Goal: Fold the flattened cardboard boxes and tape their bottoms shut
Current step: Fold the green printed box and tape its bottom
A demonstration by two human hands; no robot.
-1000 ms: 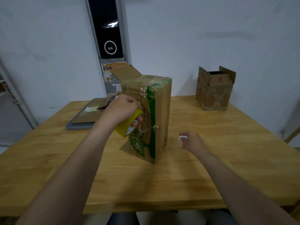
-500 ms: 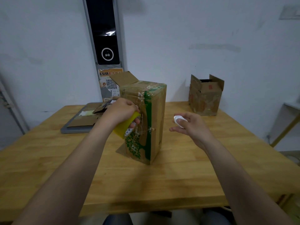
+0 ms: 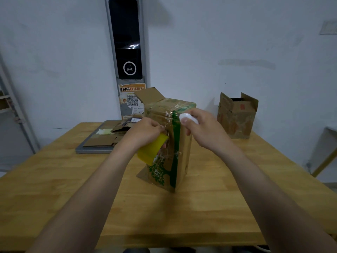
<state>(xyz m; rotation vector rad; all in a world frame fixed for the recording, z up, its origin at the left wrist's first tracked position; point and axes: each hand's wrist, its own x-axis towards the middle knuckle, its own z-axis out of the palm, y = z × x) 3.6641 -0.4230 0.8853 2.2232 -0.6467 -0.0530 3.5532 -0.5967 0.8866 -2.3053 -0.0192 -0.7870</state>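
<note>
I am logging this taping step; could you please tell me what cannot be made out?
In the head view:
The white object is mostly wrapped by the right hand; its kind is unclear.
The left hand covers the top of the tape roll; blur hides where tape meets the box.
Inside of the back box: too dark.
Small print on the poster: too small.

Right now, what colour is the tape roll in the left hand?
Yellow, seen best in the head view, where the left hand grips the tape roll.
</note>
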